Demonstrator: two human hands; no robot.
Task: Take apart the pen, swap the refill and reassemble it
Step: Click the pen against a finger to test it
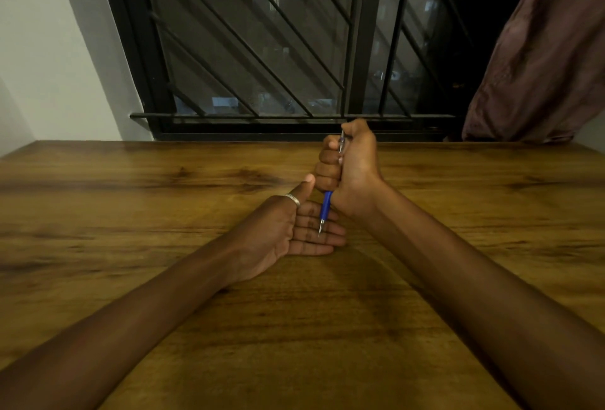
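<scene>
Pen (327,206) was the whole story at that moment: it stood nearly upright above the desk (131,213), tilted a little, its blue grip section and fine metal tip pointing down. Its clear upper barrel showed only in slivers between the knuckles, and the top end poked out just above the fist. The right hand (347,164) was clenched tight around that barrel, fingers wrapped and thumb pressed on top, raised off the wood near the far edge. Below it, the left hand (294,229) lay flat and spread, palm up, fingers extended to the right, gripping nothing. The pen's tip sat right over those fingers; whether it actually touched them could not be told. A silver ring (292,199) circled the left thumb, which stuck upward toward the right fist. Both bare forearms stretched in from the near corners. Beyond the desk's far edge ran a dark barred window (262,49) with lit buildings outside, and a brownish curtain (540,59) hung at the right.
</scene>
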